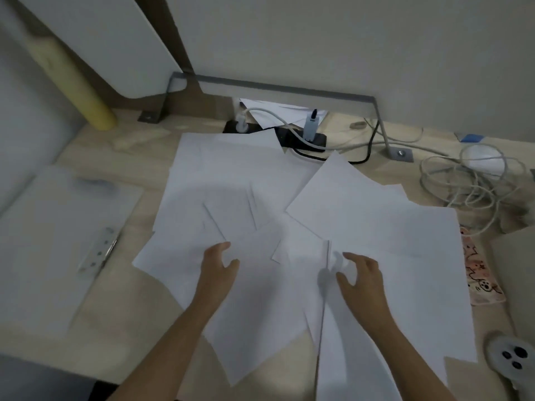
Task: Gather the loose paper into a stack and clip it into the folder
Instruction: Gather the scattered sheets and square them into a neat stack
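My R hand (362,273) pinches the paper (231,175), L hand (218,263) rests loose-curled on it; yanking may crease or scatter sheets.

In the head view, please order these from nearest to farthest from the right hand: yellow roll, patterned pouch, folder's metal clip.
1. patterned pouch, just right of the right hand, which grips loose paper.
2. metal clip, on the folder at left.
3. yellow roll, far back left.

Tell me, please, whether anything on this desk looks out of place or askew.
Yes. The loose sheets lie fanned at clashing angles across the desk, one overlapping the black power strip. A sheet bunches up in the grip of the right hand.
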The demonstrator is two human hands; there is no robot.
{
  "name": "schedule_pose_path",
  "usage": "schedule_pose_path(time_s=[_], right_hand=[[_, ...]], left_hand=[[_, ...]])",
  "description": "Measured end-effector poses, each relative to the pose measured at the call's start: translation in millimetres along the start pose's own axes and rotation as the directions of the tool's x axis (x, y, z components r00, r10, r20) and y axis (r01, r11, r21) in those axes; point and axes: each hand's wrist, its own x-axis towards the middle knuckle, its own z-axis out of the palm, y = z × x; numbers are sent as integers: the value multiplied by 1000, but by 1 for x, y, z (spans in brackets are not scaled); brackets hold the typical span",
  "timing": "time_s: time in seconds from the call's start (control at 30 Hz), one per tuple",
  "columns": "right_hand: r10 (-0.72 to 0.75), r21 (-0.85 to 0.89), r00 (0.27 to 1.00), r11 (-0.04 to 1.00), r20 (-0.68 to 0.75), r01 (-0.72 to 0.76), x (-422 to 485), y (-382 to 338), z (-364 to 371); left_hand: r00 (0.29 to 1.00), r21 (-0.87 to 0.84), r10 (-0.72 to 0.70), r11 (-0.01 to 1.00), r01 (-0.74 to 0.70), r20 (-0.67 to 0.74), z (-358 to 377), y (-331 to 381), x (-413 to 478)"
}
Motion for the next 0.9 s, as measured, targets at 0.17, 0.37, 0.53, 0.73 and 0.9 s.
schedule_pose_path(time_s=[0.17, 0.37, 0.53, 0.73, 0.9], right_hand=[[-186, -20, 965, 981, 184, 193, 17, -63, 61], [-120, -131, 977, 981, 176, 144, 45, -108, 96], [37, -344, 998, 939, 43, -20, 82, -105, 85], [111, -537, 994, 837, -14, -101, 96, -85, 88], [3, -679, 1000, 734, -14, -11, 102, -72, 89]], left_hand=[[983, 142, -23, 989, 50, -184, -74, -25, 51], [994, 55, 31, 998, -25, -108, -92, -19, 77], [990, -126, 102, 988, -90, 93, -54, 12, 87], [942, -252, -58, 957, 147, 330, -6, 49, 109], [930, -279, -96, 939, 204, 355, 16, 58, 127]])
